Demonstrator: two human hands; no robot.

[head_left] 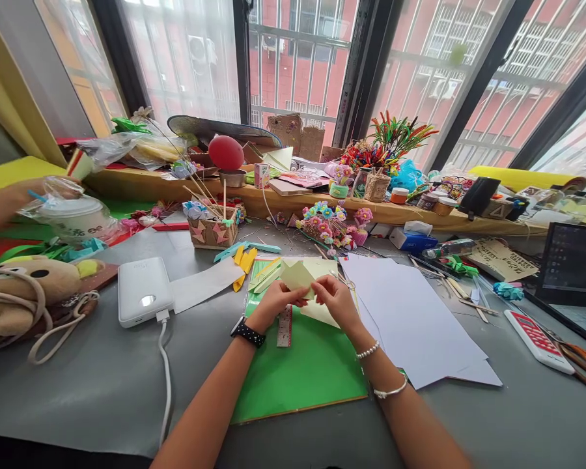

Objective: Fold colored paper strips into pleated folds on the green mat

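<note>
Left hand (279, 303) — pinching yellow paper (295, 275) | right hand (338, 301) — pinching its right side | ruler (284, 331) lying on green board (297, 381) near left hand

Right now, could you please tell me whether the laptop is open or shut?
The laptop is open: its screen stands raised behind the keyboard.

Gray table (92, 391) beneath barred windows (303, 71).
Left, a plush toy (17, 283) near a white power bank (145, 293); far, colorful handmade flowers (325, 225); right, a red-and-white calculator (538, 340) and an open laptop (573, 267).
</note>
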